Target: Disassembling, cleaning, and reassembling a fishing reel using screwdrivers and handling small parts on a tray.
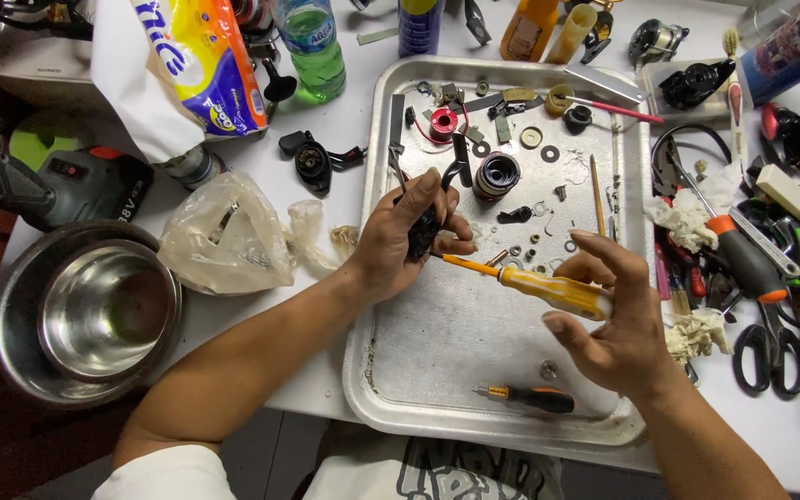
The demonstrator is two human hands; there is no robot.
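Left fingers [437, 199] grip, seemingly, reel part [423, 231]

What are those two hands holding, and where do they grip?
Left hand wraps a small black part around its body. Right hand pinches a yellow-handled screwdriver at the handle's end.

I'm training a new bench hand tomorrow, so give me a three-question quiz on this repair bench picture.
1. True or false: the right hand holds a yellow-handled screwdriver.
2. The left hand grips: A) scissors B) a small black part C) a bottle.
3. What lies on the metal tray nearest the person?

Key
1. True.
2. B.
3. A short screwdriver with a black and orange handle.
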